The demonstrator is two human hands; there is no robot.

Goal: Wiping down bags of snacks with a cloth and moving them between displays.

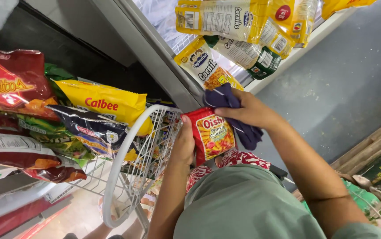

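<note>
My left hand (184, 144) holds a small red snack packet (210, 135) by its left edge, close to my chest. My right hand (248, 110) grips a dark purple cloth (238, 116) and presses it against the top of that packet. The cloth hangs down behind the packet on the right. Both hands sit just right of a white wire rack (128, 177) hung with snack bags.
The rack carries a yellow bag (106, 104), a dark blue bag (94, 129) and red bags (11, 84) at the left. Yellow snack packets (225, 20) hang above. A grey floor (349, 84) lies to the right, with a wooden edge (371, 141).
</note>
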